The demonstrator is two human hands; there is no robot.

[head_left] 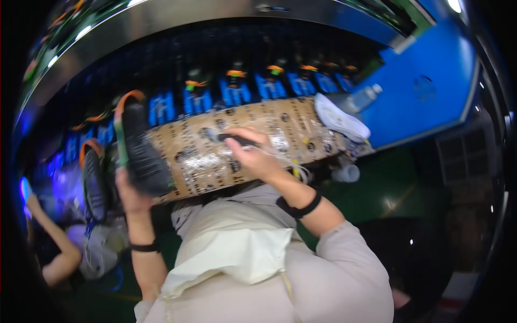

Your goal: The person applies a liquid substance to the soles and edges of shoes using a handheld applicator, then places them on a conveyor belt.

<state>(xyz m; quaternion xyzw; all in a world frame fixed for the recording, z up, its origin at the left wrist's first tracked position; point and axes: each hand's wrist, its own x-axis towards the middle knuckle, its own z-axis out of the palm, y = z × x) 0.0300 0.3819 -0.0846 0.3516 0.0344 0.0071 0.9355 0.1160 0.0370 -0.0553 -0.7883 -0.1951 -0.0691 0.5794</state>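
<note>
The surface (256, 114) before me has brown cover w/ dark print repeated many times, incl. round marks; blur makes most of it hard to read. I count 1 black shoe (144, 156) w/ green-orange edge, at the L end of the surface; my left hand (133, 194) grips its lower end, fingers partly hidden. My right hand (254, 153) is over the middle, pinching 1 dark-handled tool (229, 138) betw. thumb & fingers, its blurred tip pointing L. Also 1 white shoe-shaped thing (343, 119) at the R end, 1 clear bottle (363, 98) near it, 1 dark shoe (95, 180) w/ orange edge farther L, near a co-worker's arm (56, 234). Along the rear side stand blue holders (234, 92) in a row, too blurred for exact count.
</note>
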